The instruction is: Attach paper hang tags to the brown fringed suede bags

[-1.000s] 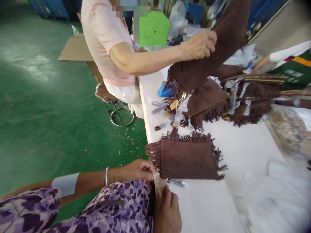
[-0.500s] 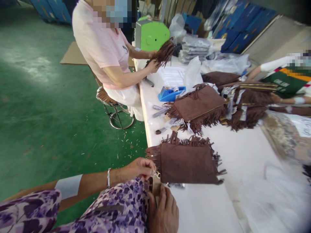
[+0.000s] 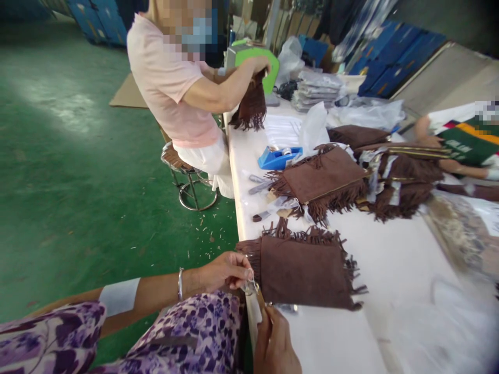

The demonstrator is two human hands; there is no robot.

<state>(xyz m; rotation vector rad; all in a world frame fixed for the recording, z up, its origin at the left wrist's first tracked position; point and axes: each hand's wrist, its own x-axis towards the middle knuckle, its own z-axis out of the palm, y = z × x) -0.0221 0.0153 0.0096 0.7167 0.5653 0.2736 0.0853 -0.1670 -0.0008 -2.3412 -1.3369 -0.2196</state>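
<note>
My left hand, with a silver bracelet at the wrist, pinches a thin white string at the table's near edge. Just below it, my right hand has its fingers closed on a narrow tan strip, seen nearly edge-on, that looks like a tag on the string. Beside both hands lies a flat brown fringed pouch, its fringe pointing towards my left hand. A small clear and dark item pokes out from under the pouch's lower edge.
More brown fringed pouches lie further along the white table, near a blue tape dispenser. A person in pink holds a fringed brown piece. Another person's arm reaches in at right. Plastic bags lie lower right.
My right hand has lifted from lying flat at the table edge and now grips the tan strip near the string. The person in pink has raised an arm and turned the brown piece downward.
</note>
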